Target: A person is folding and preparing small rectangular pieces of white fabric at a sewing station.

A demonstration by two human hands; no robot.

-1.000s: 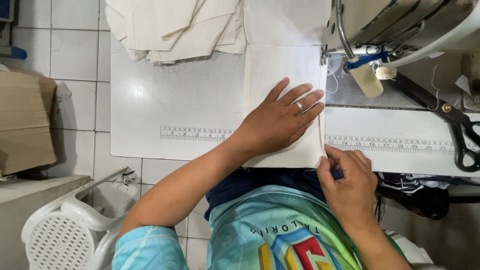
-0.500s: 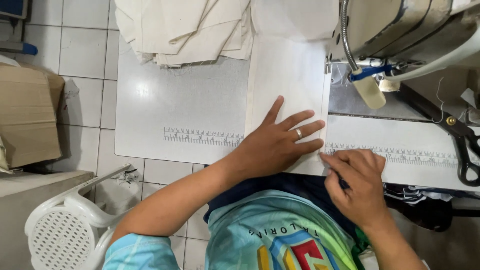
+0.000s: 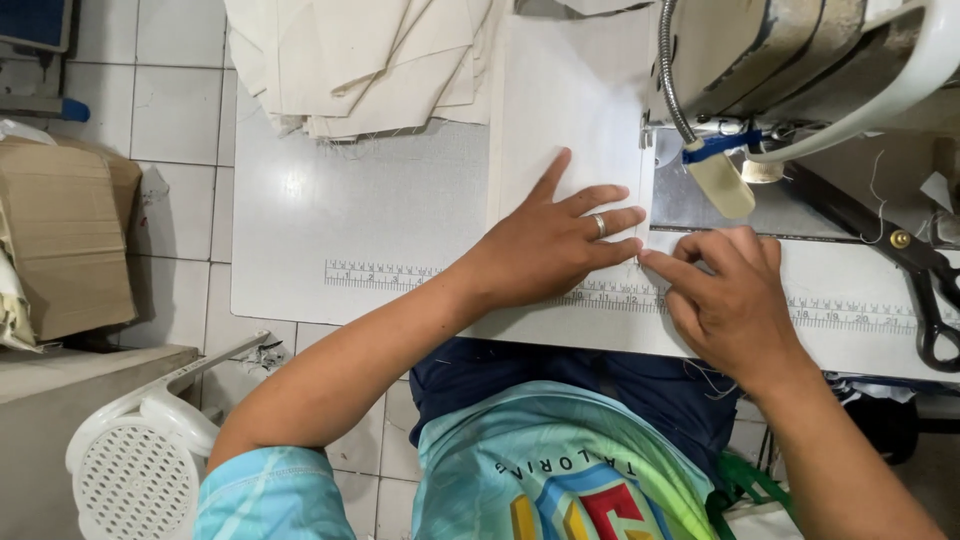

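Observation:
A long white fabric piece (image 3: pixel 565 110) lies flat on the white sewing table (image 3: pixel 370 220), running toward the sewing machine (image 3: pixel 800 60). My left hand (image 3: pixel 550 240), a ring on one finger, presses flat on the fabric with fingers spread, pointing right. My right hand (image 3: pixel 725 295) rests beside it, its fingertips touching the fabric's right edge close to the left fingertips, just below the machine's needle area.
A stack of cream fabric pieces (image 3: pixel 370 60) sits at the table's far side. Black scissors (image 3: pixel 915 265) lie at the right. A printed ruler strip (image 3: pixel 380 275) runs along the table. A cardboard box (image 3: pixel 60 235) and white plastic chair (image 3: pixel 150 450) stand left.
My right hand has moved up from the fabric's near corner to its right edge beside the left fingertips. The left hand slid slightly along the fabric, still pressed flat.

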